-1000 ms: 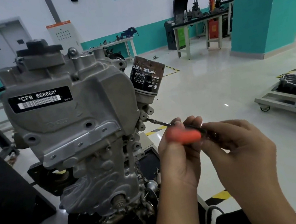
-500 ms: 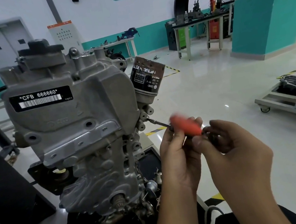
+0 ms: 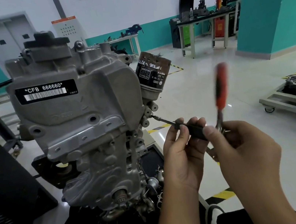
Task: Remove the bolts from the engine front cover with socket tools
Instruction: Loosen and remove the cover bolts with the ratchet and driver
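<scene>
The grey engine front cover (image 3: pixel 78 110) faces me, with a black label reading CFB 666660. A thin socket extension (image 3: pixel 163 120) runs from a bolt boss (image 3: pixel 148 114) on the cover's right edge back to a dark ratchet head. My left hand (image 3: pixel 180 153) pinches the extension and dark socket body between thumb and fingers. My right hand (image 3: pixel 245 153) grips the ratchet at its head end. The ratchet's red handle (image 3: pixel 220 87) stands nearly upright above my right hand, blurred by motion.
A dark oil filter (image 3: pixel 153 76) juts out just above the bolt boss. The crank end (image 3: pixel 120 194) sticks out low on the engine. A black mat (image 3: pixel 2 183) lies at left. Workbenches (image 3: pixel 204 19) stand far back, and a wheeled cart (image 3: pixel 285 99) sits at right.
The red handle has swung from lying low across my hands up to nearly vertical. My left hand has shifted from the handle to the extension and socket body.
</scene>
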A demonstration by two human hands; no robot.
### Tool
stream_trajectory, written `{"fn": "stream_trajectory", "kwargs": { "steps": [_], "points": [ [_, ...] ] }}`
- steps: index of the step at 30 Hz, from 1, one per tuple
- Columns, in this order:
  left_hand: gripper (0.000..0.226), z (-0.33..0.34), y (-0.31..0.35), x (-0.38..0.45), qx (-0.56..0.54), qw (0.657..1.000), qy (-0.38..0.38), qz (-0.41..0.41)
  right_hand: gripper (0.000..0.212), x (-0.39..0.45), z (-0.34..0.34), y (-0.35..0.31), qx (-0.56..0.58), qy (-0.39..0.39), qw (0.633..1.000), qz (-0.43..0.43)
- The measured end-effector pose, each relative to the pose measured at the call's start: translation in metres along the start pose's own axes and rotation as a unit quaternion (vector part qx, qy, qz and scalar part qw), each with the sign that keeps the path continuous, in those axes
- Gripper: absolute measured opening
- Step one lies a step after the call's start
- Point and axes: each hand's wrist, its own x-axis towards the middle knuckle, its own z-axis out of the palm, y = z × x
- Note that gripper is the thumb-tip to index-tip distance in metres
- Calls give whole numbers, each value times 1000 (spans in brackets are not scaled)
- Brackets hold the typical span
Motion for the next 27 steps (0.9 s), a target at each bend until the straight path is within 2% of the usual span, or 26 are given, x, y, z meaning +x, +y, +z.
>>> {"fn": "stream_trajectory", "kwargs": {
  "steps": [2,3,4,6,8,10,12,13,15,17,18,21,23,26,27],
  "points": [
    [20,-1,4,-1,10,1000,-12,11,21,0,1,-6,28,-4,999,22],
    [19,0,6,0,25,1000,-9,15,13,0,-1,-6,22,-11,1000,10],
    [20,3,5,1,40,999,4,18,16,0,-3,-6,15,-19,1000,-2],
    [30,7,1,4,66,997,36,18,43,1,-9,-4,-9,-27,999,-31],
    [40,8,-3,4,73,996,46,16,48,2,-10,-2,-21,-28,999,-39],
    [31,8,-1,1,31,999,24,6,36,-1,-5,-6,-3,-12,999,-33],
    [19,8,4,-2,-9,1000,2,1,10,-6,2,-7,17,-6,1000,-4],
    [18,8,6,-2,-4,1000,5,1,12,-7,3,-7,22,-4,1000,8],
    [22,10,6,0,31,999,22,7,14,-6,3,-4,16,-11,999,-26],
    [29,14,4,2,63,997,38,13,40,-5,0,-5,-14,-12,997,-80],
    [32,16,3,2,67,997,41,12,43,-5,-1,-5,-24,-1,995,-99],
    [38,16,5,-2,33,999,32,2,24,-6,0,-6,9,8,998,-61],
    [26,14,9,-5,13,1000,11,-8,9,-7,3,-6,18,1,999,-27],
    [15,10,11,-3,26,1000,13,-5,6,-7,4,-9,41,-11,999,-12],
    [16,11,10,-1,34,999,21,0,15,-6,2,-6,34,-11,999,-33]
  ]
}}
